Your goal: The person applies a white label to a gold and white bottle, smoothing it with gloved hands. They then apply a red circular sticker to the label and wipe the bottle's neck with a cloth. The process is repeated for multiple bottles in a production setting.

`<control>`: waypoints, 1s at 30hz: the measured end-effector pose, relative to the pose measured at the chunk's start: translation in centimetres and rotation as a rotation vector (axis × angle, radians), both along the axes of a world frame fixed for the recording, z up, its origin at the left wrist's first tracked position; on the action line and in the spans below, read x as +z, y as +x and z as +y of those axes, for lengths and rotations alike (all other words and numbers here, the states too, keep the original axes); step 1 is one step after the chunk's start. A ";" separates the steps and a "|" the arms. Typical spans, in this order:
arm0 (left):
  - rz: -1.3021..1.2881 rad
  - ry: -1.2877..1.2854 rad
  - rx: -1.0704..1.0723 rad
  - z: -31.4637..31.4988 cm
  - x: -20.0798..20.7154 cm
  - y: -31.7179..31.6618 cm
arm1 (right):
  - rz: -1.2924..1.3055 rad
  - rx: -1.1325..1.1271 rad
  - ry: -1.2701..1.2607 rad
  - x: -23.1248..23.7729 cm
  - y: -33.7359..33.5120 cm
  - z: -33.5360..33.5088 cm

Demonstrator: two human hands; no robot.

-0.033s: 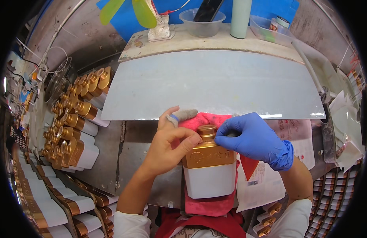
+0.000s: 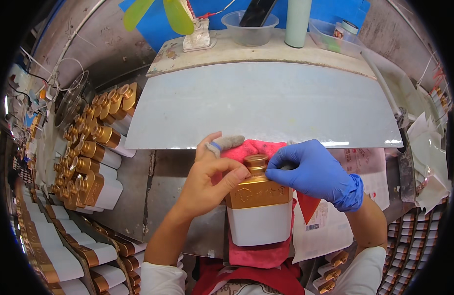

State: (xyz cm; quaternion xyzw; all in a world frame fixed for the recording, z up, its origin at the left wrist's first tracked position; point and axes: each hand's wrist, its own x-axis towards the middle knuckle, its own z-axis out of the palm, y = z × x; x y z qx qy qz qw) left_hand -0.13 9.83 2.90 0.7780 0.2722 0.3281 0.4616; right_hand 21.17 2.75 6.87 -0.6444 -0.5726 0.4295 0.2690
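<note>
A square-shouldered bottle (image 2: 260,209), gold above and white below, stands upright in front of me on a pink cloth (image 2: 259,258). Raised characters mark its gold front. My left hand (image 2: 210,179) is closed on the bottle's left side, its thumb at the base of the gold neck. Grey fabric and a blue band cover one of its fingers. In a blue glove, my right hand (image 2: 310,169) pinches at the right of the neck. A small dark thing shows between its fingers; I cannot make out what it is. Below the glove hangs a red pointed piece (image 2: 308,206).
Gold-and-white bottles crowd the left (image 2: 94,167), and more lie stacked at lower left (image 2: 65,250) and lower right (image 2: 409,246). A grey board (image 2: 266,105) spans the far side. Behind it are a green-bladed fan (image 2: 180,19), a plastic bowl (image 2: 251,34) and a pale green cylinder (image 2: 298,24).
</note>
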 end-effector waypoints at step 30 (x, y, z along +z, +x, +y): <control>0.124 0.036 0.071 0.2 -0.6 0.2 | -0.176 -0.023 0.069 -0.2 -0.6 0.1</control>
